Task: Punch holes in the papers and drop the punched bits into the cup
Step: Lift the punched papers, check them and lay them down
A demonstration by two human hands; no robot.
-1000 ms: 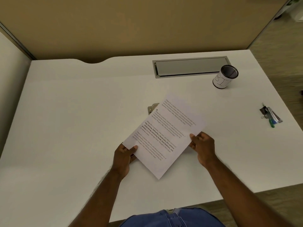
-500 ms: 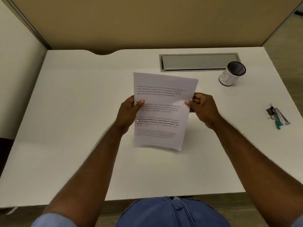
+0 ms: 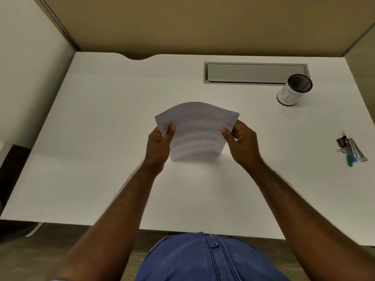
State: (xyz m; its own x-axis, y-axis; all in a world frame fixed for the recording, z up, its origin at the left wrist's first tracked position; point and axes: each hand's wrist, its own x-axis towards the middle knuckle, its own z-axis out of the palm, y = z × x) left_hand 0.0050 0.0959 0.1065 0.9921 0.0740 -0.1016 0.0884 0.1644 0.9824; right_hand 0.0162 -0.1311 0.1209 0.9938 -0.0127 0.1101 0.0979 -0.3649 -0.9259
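I hold a thin stack of printed white papers (image 3: 195,130) upright over the middle of the white desk (image 3: 101,138), bottom edge resting on the desktop and top bowed away from me. My left hand (image 3: 159,148) pinches the left edge, thumb on the front. My right hand (image 3: 242,145) pinches the right edge the same way. The cup (image 3: 294,90), white with a dark mesh inside and black lettering, stands at the back right, well apart from the papers. The hole punch is out of sight, likely behind the papers.
A grey cable hatch (image 3: 253,73) is set into the desk at the back right, just left of the cup. A binder clip, a silver packet and a green pen (image 3: 352,150) lie near the right edge. Tan partitions wall the desk behind and at left.
The papers went from lying tilted on the desk to being lifted, squared up, and then stood on their lower edge with the top curling back. Both hands shifted to the side edges.
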